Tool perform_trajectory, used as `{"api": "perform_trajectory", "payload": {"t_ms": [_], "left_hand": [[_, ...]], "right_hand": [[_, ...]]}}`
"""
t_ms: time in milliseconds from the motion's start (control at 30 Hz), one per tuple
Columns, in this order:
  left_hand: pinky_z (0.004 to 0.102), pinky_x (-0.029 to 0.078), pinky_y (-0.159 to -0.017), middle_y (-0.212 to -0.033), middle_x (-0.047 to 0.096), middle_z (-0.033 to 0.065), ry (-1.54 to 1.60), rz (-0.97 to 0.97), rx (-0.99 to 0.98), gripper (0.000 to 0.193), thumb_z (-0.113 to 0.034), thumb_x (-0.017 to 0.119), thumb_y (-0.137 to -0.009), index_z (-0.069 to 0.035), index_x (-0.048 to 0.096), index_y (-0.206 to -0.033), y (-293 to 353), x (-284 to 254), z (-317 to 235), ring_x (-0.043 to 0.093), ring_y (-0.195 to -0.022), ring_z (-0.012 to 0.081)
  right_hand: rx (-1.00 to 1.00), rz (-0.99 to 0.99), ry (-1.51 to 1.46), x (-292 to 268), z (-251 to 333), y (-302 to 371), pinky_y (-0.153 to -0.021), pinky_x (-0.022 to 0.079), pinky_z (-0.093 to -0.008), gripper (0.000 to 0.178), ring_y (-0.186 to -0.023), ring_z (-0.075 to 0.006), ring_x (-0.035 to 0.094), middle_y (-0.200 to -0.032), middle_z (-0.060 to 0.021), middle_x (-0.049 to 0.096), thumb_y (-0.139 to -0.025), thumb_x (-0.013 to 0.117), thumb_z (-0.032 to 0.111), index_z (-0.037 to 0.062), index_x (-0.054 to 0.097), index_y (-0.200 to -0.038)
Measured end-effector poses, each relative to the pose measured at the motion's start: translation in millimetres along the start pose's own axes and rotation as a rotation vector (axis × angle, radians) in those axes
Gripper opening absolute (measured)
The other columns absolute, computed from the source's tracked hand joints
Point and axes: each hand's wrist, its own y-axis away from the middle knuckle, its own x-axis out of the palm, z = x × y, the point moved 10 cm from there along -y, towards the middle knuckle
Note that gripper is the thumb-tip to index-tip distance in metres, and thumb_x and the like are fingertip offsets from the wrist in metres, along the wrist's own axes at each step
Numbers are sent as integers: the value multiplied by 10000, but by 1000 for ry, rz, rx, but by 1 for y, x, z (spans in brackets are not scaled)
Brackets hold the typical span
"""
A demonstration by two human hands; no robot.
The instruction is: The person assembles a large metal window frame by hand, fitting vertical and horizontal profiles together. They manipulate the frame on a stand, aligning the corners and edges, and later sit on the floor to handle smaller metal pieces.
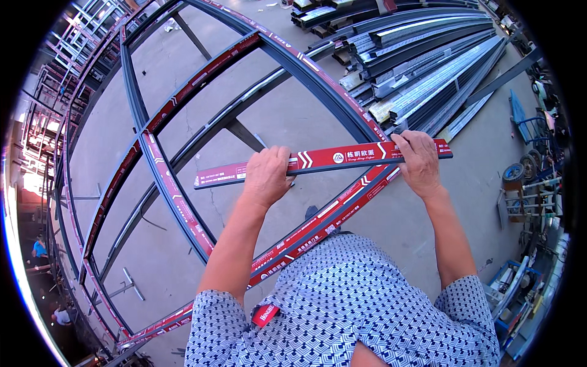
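A dark metal profile bar (324, 160), faced with red printed film, is held across in front of me. My left hand (268, 174) wraps round it left of its middle. Near the bar's right end, my right hand (418, 163) grips it from above, the fingertips over the near side. The bar tilts slightly, its right end higher in the picture. Below it lies a large dark metal frame (174, 194) with red film strips, made of long rails and crossbars. The frame's nearest rail (293, 244) passes just in front of my body, and the bar overlaps the frame's right corner.
Long metal profiles (428, 73) lie stacked at the upper right. A hand cart (526, 131) and wheels (513, 172) stand along the right. Racks of frames (79, 55) fill the upper left. A support stand (129, 284) is under the frame. People (40, 249) are far left.
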Motion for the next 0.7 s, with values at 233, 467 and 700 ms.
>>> {"api": "perform_trajectory", "payload": {"t_ms": [233, 467, 700], "left_hand": [[508, 569, -886, -1093, 746, 244, 616, 163, -473, 637, -625, 653, -1027, -15, 617, -1208, -28, 43, 41, 740, -1028, 415], [326, 528, -525, -754, 557, 36, 1231, -98, -692, 706, -684, 550, -1061, 11, 537, -1183, -52, 69, 42, 595, -583, 135], [310, 497, -479, -710, 483, 0, 1349, -216, -848, 661, -682, 501, -1078, -23, 532, -1041, -99, 126, 14, 548, -565, 125]], "right_hand": [[491, -157, -47, -1, -26, 28, -1177, 402, -494, 590, -1362, -375, 501, -1453, -204, 536, -966, 733, 189, -18, 540, -1484], [587, 71, -302, 86, -21, 45, -1127, 440, -536, 560, -1299, -444, 534, -1397, -273, 570, -1038, 640, 277, -70, 529, -1464], [476, 86, -453, 109, -47, 25, -1124, 447, -549, 538, -1285, -501, 563, -1375, -329, 604, -1068, 588, 298, -103, 565, -1425]]}}
